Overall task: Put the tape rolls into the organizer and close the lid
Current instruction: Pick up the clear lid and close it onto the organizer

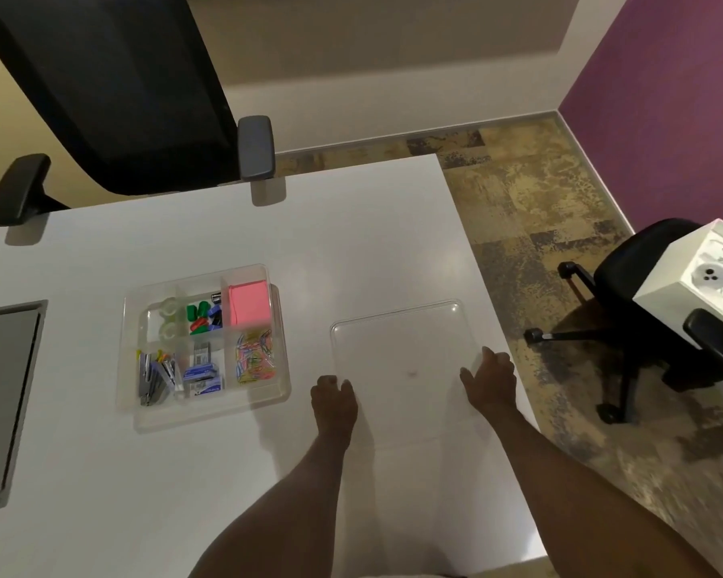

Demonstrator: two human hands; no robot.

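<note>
Both clear tape rolls (168,319) already sit in the far-left compartment of the clear plastic organizer (203,415), mid white desk (101,473). Flat clear lid (397,344) lies by the right edge, bare desk between them. Left hand (334,400) and right hand (491,379) grip its sides.

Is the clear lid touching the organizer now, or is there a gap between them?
Apart. The head view shows bare white table between the lid and the organizer; the lid lies to the organizer's right.
</note>
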